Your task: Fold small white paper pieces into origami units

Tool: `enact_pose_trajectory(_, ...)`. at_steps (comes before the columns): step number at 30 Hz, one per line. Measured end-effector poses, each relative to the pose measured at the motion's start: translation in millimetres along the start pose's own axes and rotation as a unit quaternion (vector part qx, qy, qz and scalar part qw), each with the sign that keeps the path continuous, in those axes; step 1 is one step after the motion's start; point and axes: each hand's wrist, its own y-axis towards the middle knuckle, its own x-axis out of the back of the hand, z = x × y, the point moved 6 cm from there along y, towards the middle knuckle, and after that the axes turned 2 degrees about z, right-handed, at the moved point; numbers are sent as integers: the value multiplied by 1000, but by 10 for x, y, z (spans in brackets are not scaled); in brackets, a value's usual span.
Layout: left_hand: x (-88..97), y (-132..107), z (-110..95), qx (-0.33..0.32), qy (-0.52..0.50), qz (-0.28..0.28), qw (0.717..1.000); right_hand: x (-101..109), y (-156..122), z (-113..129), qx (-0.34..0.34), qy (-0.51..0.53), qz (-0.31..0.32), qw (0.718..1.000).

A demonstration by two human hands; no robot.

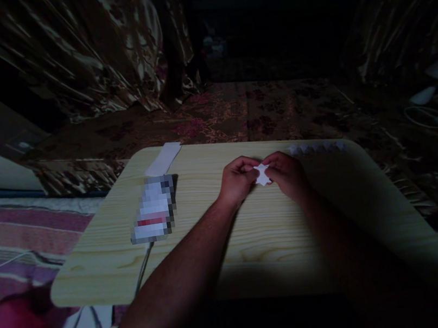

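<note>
Between my two hands is a small white folded paper piece with a pointed, star-like outline. My left hand pinches its left side between thumb and fingers. On the other side my right hand grips it the same way, thumb on top. Both hands are just over the middle of the wooden table. Behind my right hand, a row of several small folded white paper pieces lies along the far edge, in shadow.
A blurred-out phone with a white cable lies on the table's left. White paper strips lie beyond it. Patterned fabric covers the surface behind the table. To the left is a striped bed cover.
</note>
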Motion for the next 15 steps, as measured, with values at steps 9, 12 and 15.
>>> enact_pose_trajectory(9, -10, -10, -22, -17, 9, 10, 1000, -2, 3, -7, 11, 6, -7, 1000)
enact_pose_trajectory(12, -1, -8, -29, -17, 13, -1, 1000, -16, 0, -7, 9, 10, -2, 1000)
enact_pose_trajectory(15, 4, -12, -26, -6, 18, -10, 1000, -15, 3, -13, 8, 21, 0, 1000)
